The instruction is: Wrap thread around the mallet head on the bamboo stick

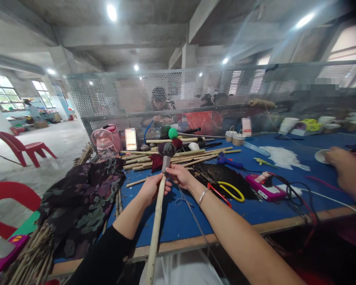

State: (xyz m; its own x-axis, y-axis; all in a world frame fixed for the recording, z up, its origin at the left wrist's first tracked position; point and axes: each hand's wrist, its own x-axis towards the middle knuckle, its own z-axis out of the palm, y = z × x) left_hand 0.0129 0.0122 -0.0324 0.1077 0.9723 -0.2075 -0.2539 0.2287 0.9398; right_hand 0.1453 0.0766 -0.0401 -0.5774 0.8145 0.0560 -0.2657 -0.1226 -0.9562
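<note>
My left hand (152, 189) is closed around a pale, peeled wooden stick (156, 221) that slants from the bottom of the view up to the table. On the stick's upper end sits a dark rounded head (166, 149) with a grey wrapped neck (166, 163). Fingertips of my right hand (180, 176) are pinched at the lower end of that neck. A thin grey cord (195, 218) trails from beneath my right hand over the table edge; its part between the fingers is hidden. Behind the head lie several more wooden sticks (192, 156) and a dark red cloth piece (157, 163).
Yellow-handled scissors (233, 191), a blue glue gun (230, 162) and a magenta power strip (265, 189) lie to the right. Dark patterned fabric (86, 209) covers the left side. A perforated metal screen (130, 95) stands behind. Another person's hand (341, 160) is at far right by a white cup (321, 156).
</note>
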